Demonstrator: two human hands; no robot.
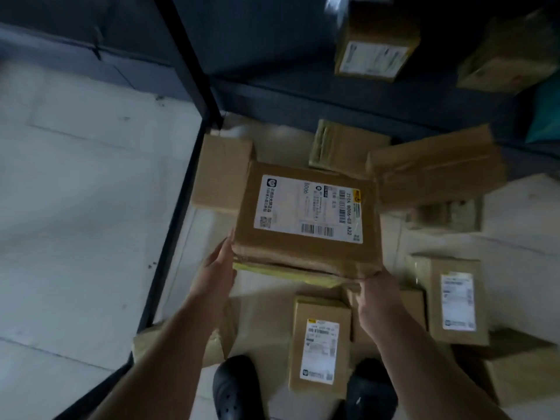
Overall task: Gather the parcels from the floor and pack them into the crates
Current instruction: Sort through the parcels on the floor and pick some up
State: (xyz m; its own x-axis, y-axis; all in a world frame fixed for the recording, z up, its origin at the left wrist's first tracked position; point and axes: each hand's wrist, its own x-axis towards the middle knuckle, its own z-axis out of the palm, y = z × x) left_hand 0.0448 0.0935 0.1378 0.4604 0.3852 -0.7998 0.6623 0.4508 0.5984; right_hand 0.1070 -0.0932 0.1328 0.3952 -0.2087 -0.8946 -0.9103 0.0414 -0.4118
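Observation:
I hold a large cardboard parcel [306, 219] with a white shipping label above the floor at the centre of the view. My left hand [219, 263] grips its near left corner, thumb up along the side. My right hand [375, 294] grips its near right corner, fingers hidden underneath. Several more parcels lie on the pale floor: a narrow labelled one [321, 347] between my feet, a labelled one [454, 301] to the right, a long box [436, 165] and a small one [342, 147] behind the held parcel, and a plain box [224, 174] on its left.
A black metal frame post [188, 86] runs diagonally down the left. A dark low ledge [303, 98] crosses the back, with two boxes [375, 47] [509, 53] above it and a teal bag [545, 110] at the right edge. My black shoes [236, 389] stand among the parcels.

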